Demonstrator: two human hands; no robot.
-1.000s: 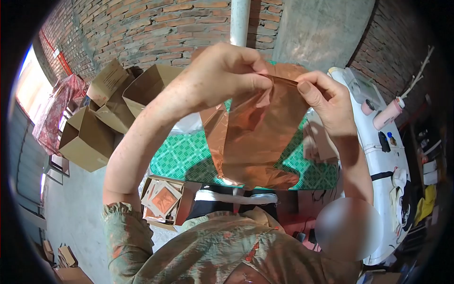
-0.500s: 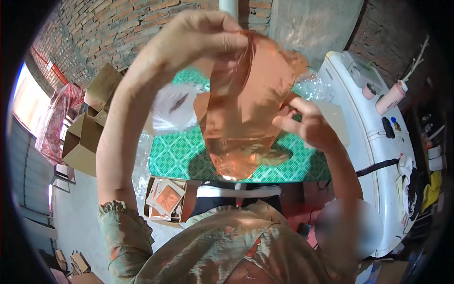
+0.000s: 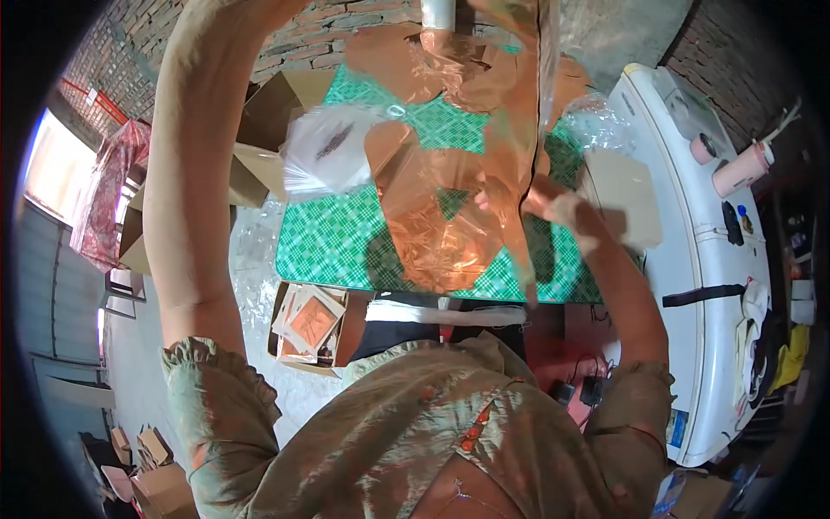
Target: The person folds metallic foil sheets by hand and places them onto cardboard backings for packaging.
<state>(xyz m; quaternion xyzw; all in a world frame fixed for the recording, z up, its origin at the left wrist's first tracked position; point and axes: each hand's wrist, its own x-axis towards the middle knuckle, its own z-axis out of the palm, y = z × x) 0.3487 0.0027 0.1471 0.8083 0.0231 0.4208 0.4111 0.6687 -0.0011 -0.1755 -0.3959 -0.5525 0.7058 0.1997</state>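
My left forearm reaches up past the top edge of the view, so my left hand is out of sight. A glossy, copper-coloured plastic film [image 3: 512, 143] hangs upright over the right half of the table, its edge turned toward me. My right hand [image 3: 553, 206] is at that film's lower part, fingers closed about it and partly seen through it. Beneath lies another crinkled copper-coloured sheet [image 3: 437, 255], flat on the green checked table [image 3: 328, 246]. More copper-coloured sheets [image 3: 393, 65] lie at the table's far side.
Clear plastic bags [image 3: 333, 151] lie at the table's left. A cardboard piece [image 3: 624, 195] rests at the right, beside a white fridge lying flat [image 3: 692, 233] with a pink bottle [image 3: 743, 169] on it. A box of cards [image 3: 307, 324] stands below the front edge. Open cartons [image 3: 259, 173] stand left.
My left hand has risen out of the top of the view. The film has swung from facing me to edge-on and moved right. Sheets on the table are now uncovered.
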